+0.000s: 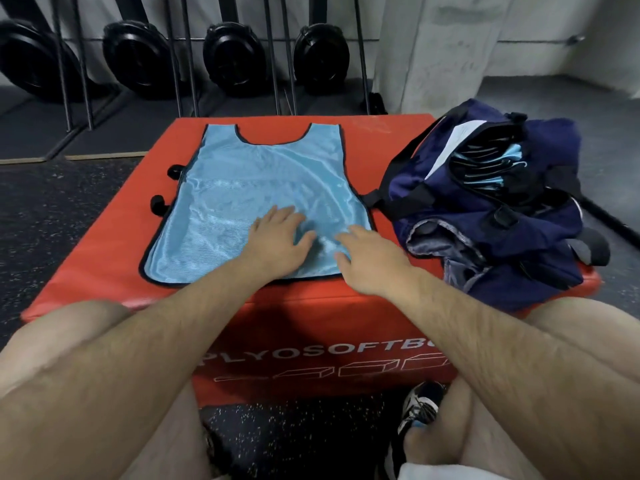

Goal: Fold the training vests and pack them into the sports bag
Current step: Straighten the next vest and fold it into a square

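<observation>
The left hand lies flat on the lower part of the light blue training vest, fingers straight and spread, holding nothing. Its palm presses the mesh down, probably to smooth the fabric and pin it before a first fold. The right hand sits just beside it over the vest's near right corner, fingers loosely extended and gripping nothing. Whether its fingertips touch the cloth is hard to tell.

The vest is spread face-up beyond both hands, neckline farthest from them, hem nearest the wrists, unfolded. It rests on a red soft box, flat enough to fold on.

To the outside of the right hand stands the navy sports bag, its mouth open, with folded blue vests stacked inside, within easy reach for packing. Both forearms reach forward from the person's knees, roughly parallel, wrists low.

Far beyond the hands, black weight plates lean on a rack.
</observation>
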Demonstrator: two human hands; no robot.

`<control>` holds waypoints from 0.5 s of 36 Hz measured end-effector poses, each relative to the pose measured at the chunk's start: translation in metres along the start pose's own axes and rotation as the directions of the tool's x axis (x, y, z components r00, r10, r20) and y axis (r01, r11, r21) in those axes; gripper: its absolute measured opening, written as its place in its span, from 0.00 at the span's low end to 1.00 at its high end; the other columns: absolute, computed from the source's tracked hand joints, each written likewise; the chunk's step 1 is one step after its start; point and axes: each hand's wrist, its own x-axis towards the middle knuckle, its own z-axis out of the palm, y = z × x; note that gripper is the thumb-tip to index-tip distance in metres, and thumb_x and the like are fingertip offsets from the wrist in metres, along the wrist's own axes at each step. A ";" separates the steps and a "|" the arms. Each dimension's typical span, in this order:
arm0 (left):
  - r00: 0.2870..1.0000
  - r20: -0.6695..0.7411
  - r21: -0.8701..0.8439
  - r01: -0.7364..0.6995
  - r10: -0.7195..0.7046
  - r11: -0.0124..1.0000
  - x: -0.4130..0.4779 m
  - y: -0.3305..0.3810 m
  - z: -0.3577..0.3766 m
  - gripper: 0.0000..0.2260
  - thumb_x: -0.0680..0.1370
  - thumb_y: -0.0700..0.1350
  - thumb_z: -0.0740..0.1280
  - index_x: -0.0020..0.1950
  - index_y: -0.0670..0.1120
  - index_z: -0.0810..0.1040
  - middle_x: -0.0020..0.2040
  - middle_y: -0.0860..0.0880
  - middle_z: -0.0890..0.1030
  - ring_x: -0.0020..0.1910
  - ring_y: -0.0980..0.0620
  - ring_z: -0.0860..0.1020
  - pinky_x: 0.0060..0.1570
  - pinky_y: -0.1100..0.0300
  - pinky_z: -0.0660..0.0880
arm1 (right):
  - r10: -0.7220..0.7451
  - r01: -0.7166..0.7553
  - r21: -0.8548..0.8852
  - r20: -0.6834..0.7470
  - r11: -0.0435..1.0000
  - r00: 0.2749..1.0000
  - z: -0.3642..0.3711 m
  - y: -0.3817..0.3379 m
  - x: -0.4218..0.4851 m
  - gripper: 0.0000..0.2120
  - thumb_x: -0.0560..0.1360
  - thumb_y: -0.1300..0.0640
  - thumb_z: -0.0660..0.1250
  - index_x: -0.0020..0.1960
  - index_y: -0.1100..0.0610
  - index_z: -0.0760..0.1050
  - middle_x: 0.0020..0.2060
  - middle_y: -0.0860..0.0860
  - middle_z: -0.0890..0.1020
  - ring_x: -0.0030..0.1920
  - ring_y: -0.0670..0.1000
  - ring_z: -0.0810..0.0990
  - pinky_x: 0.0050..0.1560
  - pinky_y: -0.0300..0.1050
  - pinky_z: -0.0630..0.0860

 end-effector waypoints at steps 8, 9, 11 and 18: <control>0.929 0.067 0.153 0.350 -0.363 0.924 -0.019 -0.075 -0.015 0.29 0.81 0.65 0.47 0.79 0.54 0.54 0.81 0.51 0.50 0.79 0.41 0.44 0.75 0.40 0.43 | 0.123 -0.107 -0.209 0.065 0.972 0.990 -0.003 -0.010 0.000 0.25 0.81 0.55 0.54 0.78 0.55 0.58 0.78 0.57 0.59 0.76 0.58 0.60 0.72 0.53 0.61; 0.932 0.041 0.129 0.353 -0.361 0.927 -0.021 -0.080 -0.018 0.28 0.81 0.64 0.47 0.79 0.53 0.56 0.81 0.51 0.51 0.79 0.41 0.45 0.76 0.41 0.44 | 0.115 -0.105 -0.248 0.024 0.963 0.993 -0.003 -0.012 0.002 0.23 0.80 0.56 0.55 0.75 0.56 0.62 0.75 0.58 0.65 0.73 0.59 0.64 0.71 0.52 0.62; 0.939 -0.006 0.087 0.344 -0.345 0.935 -0.026 -0.087 -0.026 0.27 0.83 0.60 0.49 0.79 0.50 0.57 0.81 0.50 0.51 0.79 0.42 0.46 0.77 0.45 0.44 | 0.055 -0.064 -0.301 -0.039 0.951 0.998 -0.001 -0.020 0.006 0.22 0.79 0.56 0.56 0.73 0.58 0.65 0.73 0.58 0.67 0.73 0.60 0.63 0.72 0.51 0.60; 0.931 0.026 0.142 0.357 -0.364 0.923 -0.039 -0.109 -0.031 0.28 0.82 0.62 0.48 0.80 0.52 0.53 0.81 0.48 0.48 0.79 0.43 0.43 0.77 0.47 0.42 | -0.112 0.113 -0.013 0.040 0.994 0.993 0.014 -0.059 0.024 0.28 0.84 0.42 0.46 0.81 0.48 0.46 0.81 0.51 0.45 0.80 0.54 0.41 0.79 0.54 0.40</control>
